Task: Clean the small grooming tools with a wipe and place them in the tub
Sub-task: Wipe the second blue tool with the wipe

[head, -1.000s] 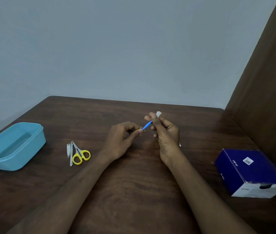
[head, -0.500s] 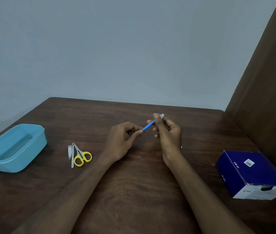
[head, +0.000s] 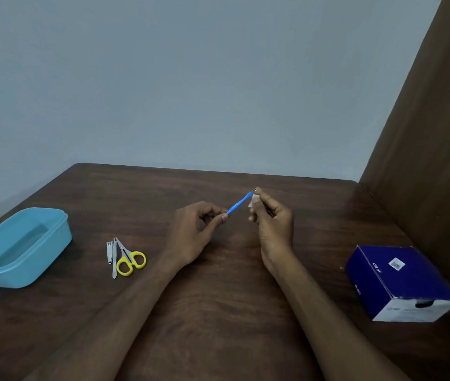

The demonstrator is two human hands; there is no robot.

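Blue and thin, a small plastic stick tool [head: 239,203] sits between two hands above the dark brown wooden table [head: 218,312]. The left hand [head: 190,232] pinches its near end. The right hand [head: 273,218] pinches a small white wipe [head: 254,200] on its far tip. At nine o'clock (well apart) sits the light blue plastic tub [head: 20,248].

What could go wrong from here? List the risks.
1. The left hand pinches only the very end of the thin blue tool, while the right hand rubs its far tip with a small wipe; it could slip and drop onto the table.
2. The tub sits far left, beyond the scissors, clipper and file; a reaching arm might sweep them aside.
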